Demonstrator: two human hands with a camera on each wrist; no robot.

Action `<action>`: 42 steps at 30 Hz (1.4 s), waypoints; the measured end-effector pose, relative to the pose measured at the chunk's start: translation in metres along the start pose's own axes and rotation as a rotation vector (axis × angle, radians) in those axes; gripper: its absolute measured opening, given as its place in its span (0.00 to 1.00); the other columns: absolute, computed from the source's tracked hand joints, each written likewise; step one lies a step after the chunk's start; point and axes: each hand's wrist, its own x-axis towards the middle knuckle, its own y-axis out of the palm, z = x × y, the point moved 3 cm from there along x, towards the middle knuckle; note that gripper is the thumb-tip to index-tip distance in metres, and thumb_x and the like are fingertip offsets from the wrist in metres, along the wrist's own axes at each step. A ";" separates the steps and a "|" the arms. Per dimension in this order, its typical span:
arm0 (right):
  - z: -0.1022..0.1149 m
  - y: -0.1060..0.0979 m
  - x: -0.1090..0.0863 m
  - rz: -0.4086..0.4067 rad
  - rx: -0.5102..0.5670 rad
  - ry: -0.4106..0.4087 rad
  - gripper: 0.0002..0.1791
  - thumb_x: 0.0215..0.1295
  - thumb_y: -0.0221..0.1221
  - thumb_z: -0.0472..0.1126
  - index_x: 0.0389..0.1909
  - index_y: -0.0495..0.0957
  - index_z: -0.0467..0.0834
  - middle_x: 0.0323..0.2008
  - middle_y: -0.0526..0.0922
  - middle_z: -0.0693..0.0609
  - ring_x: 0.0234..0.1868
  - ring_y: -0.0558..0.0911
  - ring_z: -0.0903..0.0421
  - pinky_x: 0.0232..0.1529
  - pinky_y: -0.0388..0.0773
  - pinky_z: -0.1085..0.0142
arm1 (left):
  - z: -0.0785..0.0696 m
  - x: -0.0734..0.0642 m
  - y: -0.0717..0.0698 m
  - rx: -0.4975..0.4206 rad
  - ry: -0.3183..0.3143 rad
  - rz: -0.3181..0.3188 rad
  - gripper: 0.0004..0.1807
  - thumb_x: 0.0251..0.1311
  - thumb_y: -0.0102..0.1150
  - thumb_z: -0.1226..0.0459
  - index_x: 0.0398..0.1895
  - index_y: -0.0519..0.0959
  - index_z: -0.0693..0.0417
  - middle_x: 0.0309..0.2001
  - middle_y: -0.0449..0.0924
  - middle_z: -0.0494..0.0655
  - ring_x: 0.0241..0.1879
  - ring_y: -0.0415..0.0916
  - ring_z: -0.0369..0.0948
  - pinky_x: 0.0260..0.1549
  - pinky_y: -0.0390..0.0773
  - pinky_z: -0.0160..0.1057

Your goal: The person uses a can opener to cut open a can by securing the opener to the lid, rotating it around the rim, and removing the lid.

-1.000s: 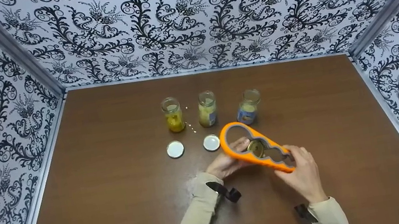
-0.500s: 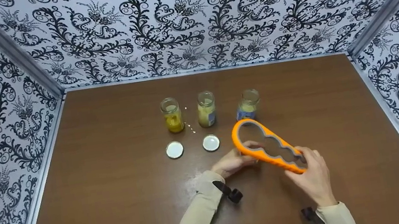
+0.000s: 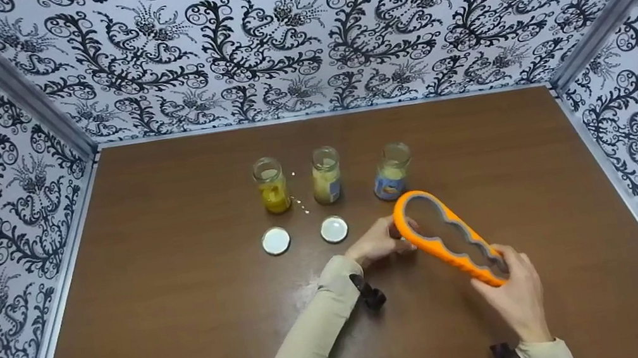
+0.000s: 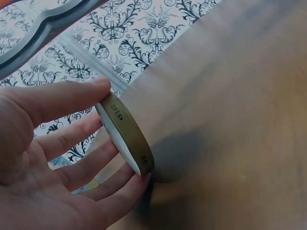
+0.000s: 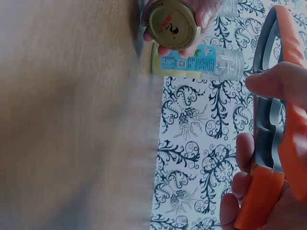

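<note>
My left hand (image 3: 379, 242) pinches a gold jar lid (image 4: 125, 129) by its edge, thumb on one side and fingertips on the other. "OPEN" is printed on its rim, and the right wrist view shows its printed top. My right hand (image 3: 520, 297) grips the narrow end of an orange multi-size jar opener (image 3: 448, 256) with a grey scalloped lining. The opener's wide loop overlaps the left fingertips in the head view. Behind the hands stands a lidless glass jar with a blue label (image 3: 390, 185), pale contents inside.
Two more lidless jars stand further left, one with yellow contents (image 3: 275, 195), one with pale contents (image 3: 327, 184). Before them lie a white lid (image 3: 276, 241) and another white lid (image 3: 334, 229). Small crumbs (image 3: 306, 211) dot the brown table (image 3: 201, 325). Patterned walls enclose it.
The jar opener has moved right and toward the person in my right hand. My left hand has shifted slightly right with the gold lid, which earlier showed through the opener's gap.
</note>
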 end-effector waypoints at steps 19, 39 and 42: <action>-0.010 -0.008 -0.013 0.013 -0.033 0.114 0.29 0.33 0.74 0.29 0.43 0.78 0.34 0.30 0.78 0.42 0.31 0.74 0.46 0.31 0.67 0.55 | -0.018 0.024 -0.002 0.770 0.078 -0.003 0.18 0.45 0.72 0.71 0.43 0.82 0.60 0.40 0.83 0.51 0.41 0.78 0.44 0.42 0.73 0.30; -0.026 -0.013 -0.025 0.075 -0.080 0.211 0.30 0.38 0.75 0.34 0.47 0.77 0.33 0.34 0.79 0.37 0.34 0.76 0.41 0.32 0.68 0.49 | -0.001 0.038 0.000 1.052 0.260 -0.003 0.20 0.43 0.69 0.74 0.44 0.81 0.62 0.44 0.82 0.51 0.48 0.76 0.45 0.53 0.66 0.35; -0.027 -0.015 -0.024 0.081 -0.083 0.230 0.30 0.39 0.75 0.35 0.47 0.77 0.33 0.35 0.79 0.36 0.35 0.76 0.41 0.34 0.68 0.48 | -0.001 0.038 0.000 1.057 0.239 -0.001 0.21 0.42 0.69 0.74 0.45 0.81 0.61 0.45 0.81 0.51 0.50 0.75 0.45 0.53 0.65 0.35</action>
